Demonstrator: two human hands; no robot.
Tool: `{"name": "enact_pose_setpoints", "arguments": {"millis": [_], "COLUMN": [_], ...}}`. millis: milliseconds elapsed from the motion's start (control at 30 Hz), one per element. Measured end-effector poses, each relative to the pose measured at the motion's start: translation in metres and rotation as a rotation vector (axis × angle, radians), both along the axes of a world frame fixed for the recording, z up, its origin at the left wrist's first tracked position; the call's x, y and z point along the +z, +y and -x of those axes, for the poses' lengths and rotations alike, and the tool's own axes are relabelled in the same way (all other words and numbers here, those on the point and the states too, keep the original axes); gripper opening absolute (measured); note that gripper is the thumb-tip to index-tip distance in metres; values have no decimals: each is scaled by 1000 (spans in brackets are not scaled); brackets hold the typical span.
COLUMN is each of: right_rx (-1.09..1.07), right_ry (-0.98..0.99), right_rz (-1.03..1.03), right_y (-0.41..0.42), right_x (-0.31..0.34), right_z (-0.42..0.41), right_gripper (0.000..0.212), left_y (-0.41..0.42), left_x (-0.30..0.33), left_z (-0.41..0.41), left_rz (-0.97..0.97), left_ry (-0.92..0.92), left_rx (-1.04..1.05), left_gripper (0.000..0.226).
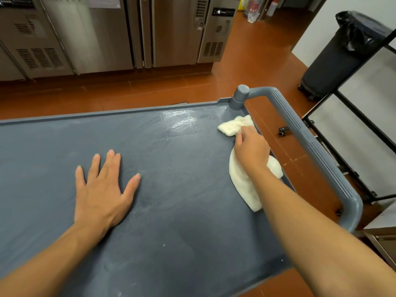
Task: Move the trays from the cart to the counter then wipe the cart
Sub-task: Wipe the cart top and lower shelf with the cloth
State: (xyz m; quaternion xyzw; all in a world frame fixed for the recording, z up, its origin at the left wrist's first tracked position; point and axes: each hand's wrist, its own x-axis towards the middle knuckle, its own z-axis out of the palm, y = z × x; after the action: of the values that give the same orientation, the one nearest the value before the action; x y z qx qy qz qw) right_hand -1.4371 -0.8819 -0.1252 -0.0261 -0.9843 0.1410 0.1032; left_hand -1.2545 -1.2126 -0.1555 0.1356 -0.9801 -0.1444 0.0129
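Grey plastic formed the cart (171, 211), its top ringed by a low raised lip, with a ribbed handle (304, 136) arching past the right edge. Broad bare surface stretched between the hands. Left hand (102, 189) lay flat, fingers spread straight. Right hand (250, 148) gripped a white cloth (242, 183) near the far right corner, beside a wet, shiny patch (184, 122). Faint streaks dulled the top.

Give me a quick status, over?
Left hand flat on cart top. Right hand holds white cloth near handle corner. No trays on it.
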Motion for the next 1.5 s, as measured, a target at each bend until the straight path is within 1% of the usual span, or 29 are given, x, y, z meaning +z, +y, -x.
{"name": "enact_pose_setpoints", "arguments": {"millis": [67,167,267,367,467,533,600,667,700,733,800,867,900,1000,1067,1167,1267,1300,1400,1467,1500], "right_rx": [6,20,122,321,630,767,838,828,786,708,478,304,273,326,433,707,1073,1150,1219,1219,1219], "right_ry": [-3,-8,-22,-36,-20,-33,-24,40,68,64,-5,-26,-13,-41,-36,-49,-226,-310,-522,-555,-527], "right_rz": [-17,25,75,121,178,176,144,134,132,121,109,171,188,186,240,311,347,355,390,388,370], "right_y": [-11,-27,-60,-107,-144,-147,-135,-116,-106,-93,-64,-44,-42,-64,-84,-111,-119,-117,-100,-87,-79], "right_x": [1,0,0,-5,-16,-22,-27,-26,-26,-23,-16,-12,-12,-18,-19,-12,-5,-2,7,11,11], "right_z": [9,13,8,-27,-93,-128,-139,-128,-116,-103,-78,-67,-67,-99,-137,-214,-276,-288,-298,-295,-295], "right_gripper": [25,24,25,25,23,19,20,24,24,24,25,27,26,23,24,27,18,17,18,17,16], "left_y": [0,-2,-2,-4,-11,-18,-19,-16,-15,-15,-19,-22,-22,-19,-17,-16,-19,-20,-23,-23,-22], "left_x": [-1,-2,-1,-3,-5,-6,-4,-3,-4,-5,-9,-13,-14,-10,-5,5,8,8,4,1,1], "left_z": [1,4,4,5,4,1,-5,-8,-8,-6,-2,-1,0,1,-2,-7,-12,-15,-22,-26,-28], "left_rz": [18,32,-15,-77,-228,-383,-469,-471,-467,-471,-501,-569,-608,-661,-682,-708,-714,-703,-659,-641,-634], "left_ry": [-3,-4,20,54,133,176,187,191,197,207,220,243,263,290,297,298,278,263,225,213,205], "left_rx": [0,-3,15,33,100,163,200,187,176,172,177,196,196,203,205,218,213,195,144,123,116], "left_gripper": [91,93,92,92,90,87,88,87,88,88,89,89,89,89,91,87,83,84,93,96,96]}}
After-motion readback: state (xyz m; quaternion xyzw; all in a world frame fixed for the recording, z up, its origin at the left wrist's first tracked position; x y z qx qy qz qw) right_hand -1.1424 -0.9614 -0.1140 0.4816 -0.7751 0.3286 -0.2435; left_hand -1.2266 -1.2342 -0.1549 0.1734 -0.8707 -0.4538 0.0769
